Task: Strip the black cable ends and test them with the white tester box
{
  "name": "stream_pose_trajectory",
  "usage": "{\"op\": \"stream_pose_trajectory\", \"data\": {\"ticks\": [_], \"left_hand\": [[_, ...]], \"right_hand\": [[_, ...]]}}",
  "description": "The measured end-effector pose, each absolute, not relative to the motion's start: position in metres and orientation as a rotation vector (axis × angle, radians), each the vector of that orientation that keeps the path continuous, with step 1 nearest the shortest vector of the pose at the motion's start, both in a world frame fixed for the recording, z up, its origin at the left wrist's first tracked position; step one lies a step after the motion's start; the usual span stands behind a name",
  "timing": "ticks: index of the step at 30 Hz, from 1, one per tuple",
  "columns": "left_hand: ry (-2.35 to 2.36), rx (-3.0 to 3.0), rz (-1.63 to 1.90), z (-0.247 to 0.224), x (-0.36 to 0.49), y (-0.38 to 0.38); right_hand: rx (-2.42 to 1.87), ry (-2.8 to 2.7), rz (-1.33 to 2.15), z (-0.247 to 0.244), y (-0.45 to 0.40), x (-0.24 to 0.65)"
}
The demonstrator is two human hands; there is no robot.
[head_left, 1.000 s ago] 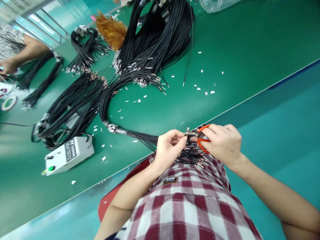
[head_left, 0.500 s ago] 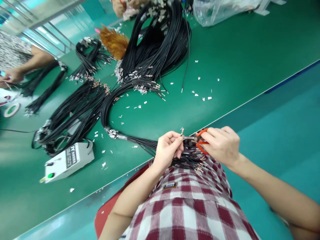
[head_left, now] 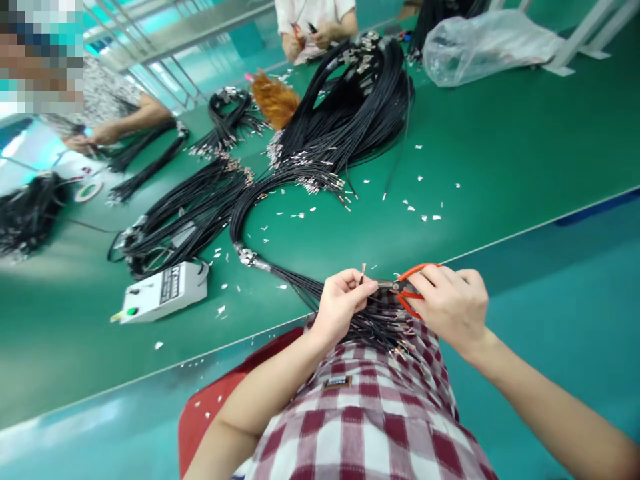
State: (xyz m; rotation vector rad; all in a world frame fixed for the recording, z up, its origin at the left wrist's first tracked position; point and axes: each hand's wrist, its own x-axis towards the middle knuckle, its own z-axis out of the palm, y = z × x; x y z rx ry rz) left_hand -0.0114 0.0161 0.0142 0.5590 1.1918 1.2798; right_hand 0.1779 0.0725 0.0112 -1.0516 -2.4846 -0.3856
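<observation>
My left hand (head_left: 343, 303) pinches a black cable (head_left: 362, 275) whose stripped copper end points up past the fingertips. My right hand (head_left: 453, 303) is wrapped round red-handled pliers (head_left: 413, 287), their handles spread apart. The metal jaws reach to my left thumb; whether they touch the cable I cannot tell. Below both hands, the loose ends of a black cable bundle (head_left: 380, 330) lie over the checkered apron (head_left: 370, 400). This bundle runs back across the table edge to a taped gathering of light-coloured connectors (head_left: 247, 256).
Large black cable bundles (head_left: 360, 113) lie on the green table (head_left: 500, 147), with another looped bundle (head_left: 185, 213) at left. A white box (head_left: 165, 293) with a green button stands nearby. White scraps (head_left: 410, 208) are scattered about. Two co-workers' hands (head_left: 320, 37) (head_left: 100, 137) are across the table.
The camera view has shifted, so the table things appear lower and further right. The pliers' jaws have come closer to my left thumb, and a small white scrap seems to be beside them.
</observation>
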Motion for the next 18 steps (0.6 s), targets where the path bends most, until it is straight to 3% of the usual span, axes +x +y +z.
{"op": "stream_pose_trajectory", "data": {"ticks": [5, 10, 15, 18], "left_hand": [[1.246, 0.553, 1.439, 0.013, -0.012, 0.014], [1.399, 0.919, 1.315, 0.003, 0.002, 0.014], [1.356, 1.728, 0.901, 0.003, -0.01, 0.001], [1.601, 1.794, 0.953, 0.005, -0.051, -0.008]], "right_hand": [[-1.071, -2.407, -0.419, 0.003, 0.087, 0.202], [-1.116, -2.332, -0.378, -0.003, 0.102, 0.223], [-1.147, -2.296, -0.098, -0.007, 0.109, 0.211], [-1.218, -2.282, 0.184, -0.01, 0.118, 0.195]]}}
